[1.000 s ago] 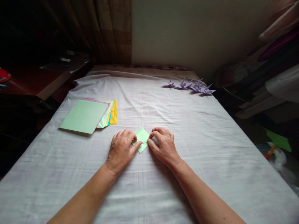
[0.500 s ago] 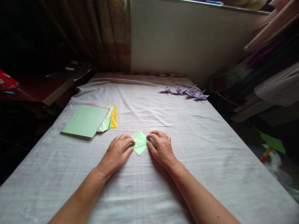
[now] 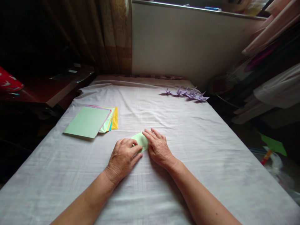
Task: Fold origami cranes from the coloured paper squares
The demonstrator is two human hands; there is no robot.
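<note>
On the white cloth-covered table (image 3: 164, 187), mid-near area, both hands press a small folded green paper (image 3: 140, 139) flat. Left hand (image 3: 123, 158) lies palm down, fingers loosely curled, fingertips on the paper's near left edge. Right hand (image 3: 158, 147) palm down, fingers stretched out flat over the paper's right side, covering part of it. Hands nearly touch each other. Stack of coloured paper sheets (image 3: 92, 121), green on top, yellow edge showing, lies well apart to the left. Row of purple paper cranes (image 3: 185, 93) at far right edge of table. Curtain (image 3: 114, 34) behind.
</note>
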